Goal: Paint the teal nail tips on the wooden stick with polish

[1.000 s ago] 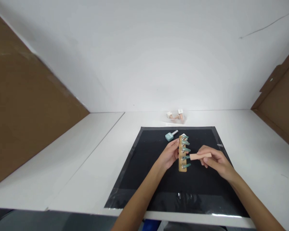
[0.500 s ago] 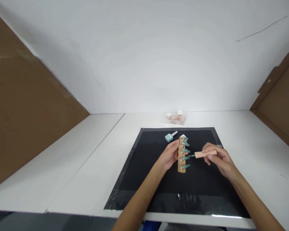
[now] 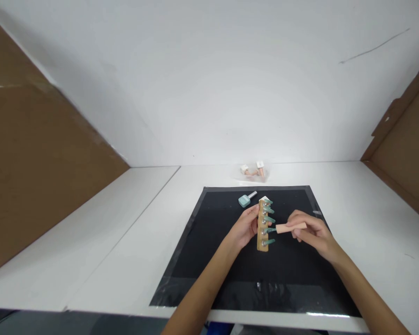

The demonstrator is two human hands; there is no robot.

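Observation:
A small wooden bar [image 3: 262, 245] carries several teal false nails [image 3: 269, 218] in a row and rests on a black mat [image 3: 209, 260]. My left hand [image 3: 243, 227] grips the bar's left side, fingers closed on it. My right hand [image 3: 310, 232] pinches a peach-coloured brush handle [image 3: 289, 227], whose tip touches one of the lower nails. A teal nail polish bottle [image 3: 245, 199], uncapped, lies on the mat just beyond the bar.
Two small bottles with white caps [image 3: 254, 170] lie on the white table [image 3: 363, 204] beyond the mat. Brown cardboard panels stand at the left [image 3: 38, 163] and right [image 3: 405, 153]. A white wall closes the back.
The right hand drew the brush away to the right along a nail, then came back so its tip touches the nail again. The left hand and bar stayed nearly still.

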